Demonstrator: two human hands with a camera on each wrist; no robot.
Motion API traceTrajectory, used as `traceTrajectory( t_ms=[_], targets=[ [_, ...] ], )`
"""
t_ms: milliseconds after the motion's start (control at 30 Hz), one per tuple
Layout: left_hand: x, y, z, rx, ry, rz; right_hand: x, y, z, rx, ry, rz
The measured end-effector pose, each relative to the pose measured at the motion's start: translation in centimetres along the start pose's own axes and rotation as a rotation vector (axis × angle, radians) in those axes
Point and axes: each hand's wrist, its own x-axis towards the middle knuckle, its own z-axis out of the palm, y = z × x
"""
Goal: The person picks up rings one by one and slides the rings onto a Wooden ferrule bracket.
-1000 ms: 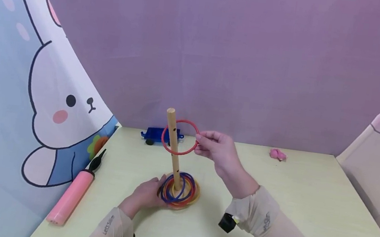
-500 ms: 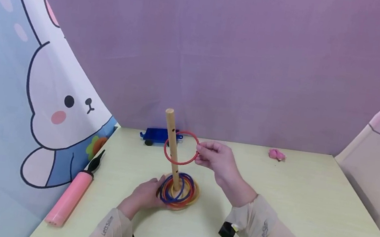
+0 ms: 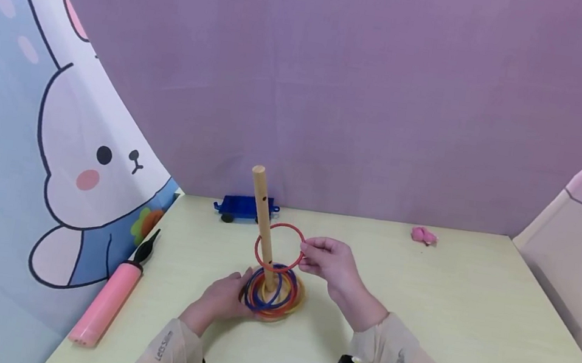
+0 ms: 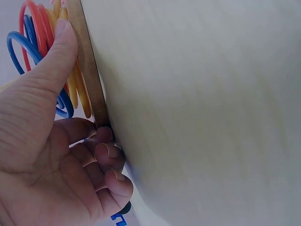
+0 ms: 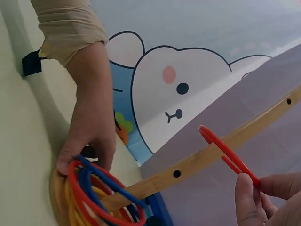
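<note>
A wooden post (image 3: 260,199) with small holes rises from a round wooden base (image 4: 89,61). Around its foot lies a pile of blue, red and yellow rings (image 3: 274,312). My left hand (image 3: 225,297) grips the left side of the base; in the left wrist view the thumb lies over the base's edge beside the rings, the fingers curl at its rim. Between thumb and fingers, my right hand (image 3: 332,266) pinches a red ring (image 3: 290,226) by its right side. That ring encircles the post in the right wrist view, a little above the pile.
A pink hand pump (image 3: 106,304) with a black nozzle lies along the table's left edge. Behind the post stands a blue toy cart (image 3: 240,206). A small pink object (image 3: 424,235) sits at the back right. A purple cloth (image 3: 390,96) hangs behind the table (image 3: 470,328).
My right hand has moved down with the red ring, which has slid from near the post's top to its lower part. The left hand has stayed at the base.
</note>
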Motion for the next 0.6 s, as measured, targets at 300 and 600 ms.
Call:
traceTrajectory(
  t_ms=[300, 600],
  targets=[
    [-0.1, 0.2, -0.1, 0.004, 0.001, 0.007, 0.3, 3.2, -0.3, -0.029, -0.013, 0.022],
    [-0.2, 0.2, -0.2, -0.008, -0.005, -0.003, 0.4, 5.5, -0.3, -0.054, -0.020, 0.049]
  ],
)
